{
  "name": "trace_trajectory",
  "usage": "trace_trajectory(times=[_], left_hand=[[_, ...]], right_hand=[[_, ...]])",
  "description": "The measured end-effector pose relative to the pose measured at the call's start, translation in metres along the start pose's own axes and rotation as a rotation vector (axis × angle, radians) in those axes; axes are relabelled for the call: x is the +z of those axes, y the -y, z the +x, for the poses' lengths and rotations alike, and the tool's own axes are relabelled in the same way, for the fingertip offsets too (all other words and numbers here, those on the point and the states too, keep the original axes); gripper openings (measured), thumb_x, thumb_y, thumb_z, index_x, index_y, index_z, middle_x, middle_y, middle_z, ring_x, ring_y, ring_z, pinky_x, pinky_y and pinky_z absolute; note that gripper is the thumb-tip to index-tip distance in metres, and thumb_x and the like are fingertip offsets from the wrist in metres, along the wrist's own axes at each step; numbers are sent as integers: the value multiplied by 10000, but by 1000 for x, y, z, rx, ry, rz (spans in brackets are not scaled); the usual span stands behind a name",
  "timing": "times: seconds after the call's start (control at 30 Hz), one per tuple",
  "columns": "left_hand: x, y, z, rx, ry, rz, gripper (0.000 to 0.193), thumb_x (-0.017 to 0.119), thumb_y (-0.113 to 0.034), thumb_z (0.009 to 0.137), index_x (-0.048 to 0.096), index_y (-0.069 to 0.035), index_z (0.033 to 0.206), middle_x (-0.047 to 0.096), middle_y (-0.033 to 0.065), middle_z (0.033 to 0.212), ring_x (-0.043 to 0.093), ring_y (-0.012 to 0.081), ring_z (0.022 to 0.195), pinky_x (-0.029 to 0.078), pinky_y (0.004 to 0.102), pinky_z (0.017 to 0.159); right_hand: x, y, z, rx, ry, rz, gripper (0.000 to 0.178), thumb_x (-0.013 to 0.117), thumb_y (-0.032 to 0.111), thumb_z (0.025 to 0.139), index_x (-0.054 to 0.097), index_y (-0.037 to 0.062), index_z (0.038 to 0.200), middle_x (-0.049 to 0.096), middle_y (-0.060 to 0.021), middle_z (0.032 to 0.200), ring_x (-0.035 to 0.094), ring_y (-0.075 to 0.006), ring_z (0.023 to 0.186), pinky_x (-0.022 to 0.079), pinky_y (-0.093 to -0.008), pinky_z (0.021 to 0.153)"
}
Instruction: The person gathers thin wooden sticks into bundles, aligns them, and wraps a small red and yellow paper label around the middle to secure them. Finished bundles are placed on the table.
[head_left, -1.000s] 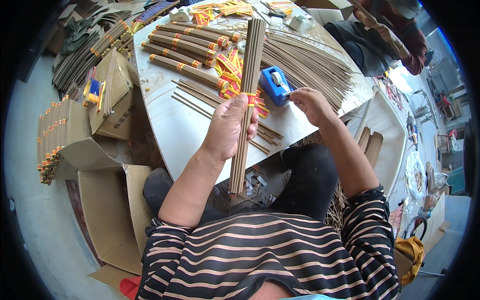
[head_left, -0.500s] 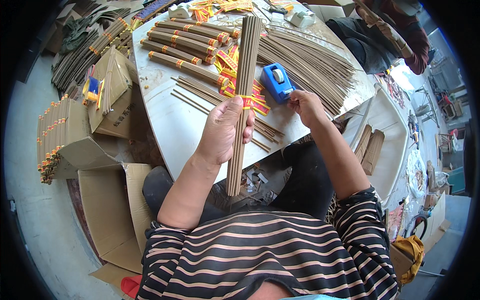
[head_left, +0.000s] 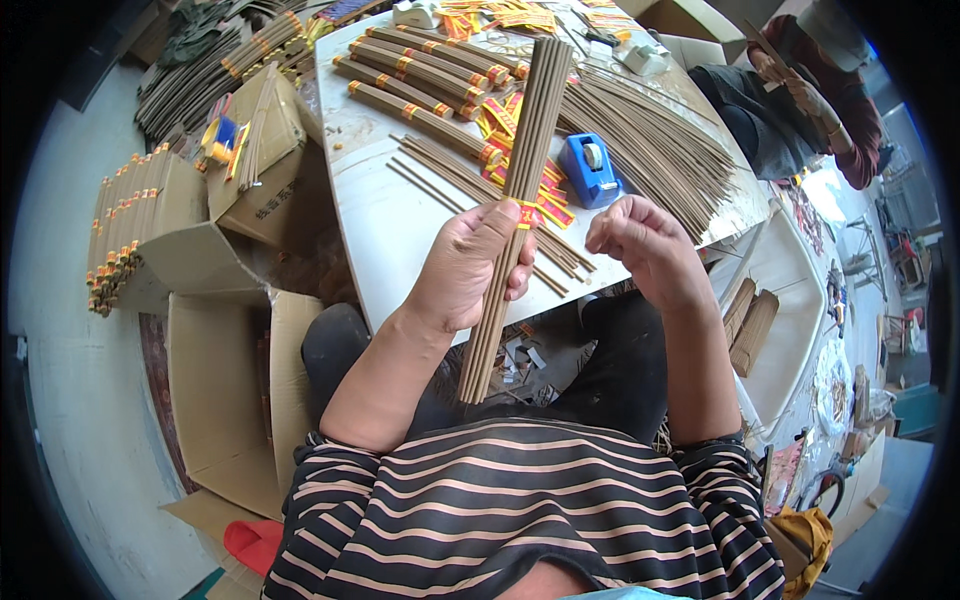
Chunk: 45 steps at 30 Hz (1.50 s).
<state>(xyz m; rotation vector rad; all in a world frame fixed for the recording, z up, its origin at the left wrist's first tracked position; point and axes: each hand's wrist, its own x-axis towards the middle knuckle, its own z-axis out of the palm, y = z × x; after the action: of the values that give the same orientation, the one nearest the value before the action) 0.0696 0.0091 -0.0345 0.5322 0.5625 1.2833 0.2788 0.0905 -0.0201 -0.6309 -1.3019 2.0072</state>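
My left hand (head_left: 462,265) is wrapped round a bundle of brown incense sticks (head_left: 541,105), held tilted above the table's near edge. A red and yellow paper band (head_left: 528,213) circles the bundle beside my thumb. To the right, my right hand (head_left: 652,252) is raised with thumb and fingers pinched together; whatever lies between the tips is too small to make out. Just beyond it stands a blue tape dispenser (head_left: 592,183). Several loose incense sticks (head_left: 437,178) lie left of the held bundle, and red and yellow paper labels (head_left: 500,118) are strewn behind it.
Banded incense bundles (head_left: 405,122) lie at the table's (head_left: 362,190) far left. A wide fan of loose sticks (head_left: 665,165) covers its right side. Open cardboard boxes (head_left: 215,385) stand on the left, with more bundles stacked behind. Another person (head_left: 815,95) works at the far right.
My right hand has come away from the tape dispenser toward me, its fingers still pinched. My left hand keeps hold of the bundle, which leans a little more to the right. The view has shifted.
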Motion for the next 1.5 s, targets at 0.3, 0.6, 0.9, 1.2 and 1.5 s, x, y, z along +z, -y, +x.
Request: trace_trajectory(times=[0.3, 0.6, 0.9, 1.2, 1.5], left_hand=[[32, -5, -51, 51, -81, 516, 260, 542, -244, 917, 514, -7, 1020, 519, 2, 691, 490, 51, 530, 411, 174, 474], [36, -1, -73, 122, -175, 892, 265, 597, -169, 861, 532, 47, 1002, 601, 83, 791, 566, 114, 689, 472, 255, 630], [36, 4, -70, 225, -190, 1069, 249, 596, -191, 881, 520, 11, 1005, 538, 16, 721, 494, 47, 604, 414, 199, 521], [37, 7, -68, 288, -271, 1277, 269, 608, -167, 827, 494, 33, 965, 607, 230, 861, 612, 369, 828, 489, 393, 731], [37, 6, -68, 318, -273, 1293, 253, 588, -164, 836, 488, 41, 946, 601, 247, 852, 607, 385, 823, 485, 415, 724]], right_hand=[[73, 25, -26, -226, 186, -589, 166, 652, 192, 839, 582, 43, 813, 520, 8, 835, 455, -94, 793, 371, -236, 705], [99, 27, -34, -63, 177, -609, 154, 664, 166, 827, 604, 24, 828, 555, 40, 763, 470, -48, 709, 384, -204, 653], [102, 28, -33, 52, 208, -602, 152, 651, 156, 838, 611, 10, 853, 578, 13, 777, 505, -55, 743, 416, -212, 693], [105, 29, -31, 58, 126, -872, 147, 632, 143, 842, 616, -2, 854, 582, 1, 779, 511, -63, 747, 426, -224, 708], [106, 33, -32, 114, 65, -899, 167, 630, 151, 838, 614, -14, 855, 574, 3, 776, 499, -53, 729, 418, -207, 668]])
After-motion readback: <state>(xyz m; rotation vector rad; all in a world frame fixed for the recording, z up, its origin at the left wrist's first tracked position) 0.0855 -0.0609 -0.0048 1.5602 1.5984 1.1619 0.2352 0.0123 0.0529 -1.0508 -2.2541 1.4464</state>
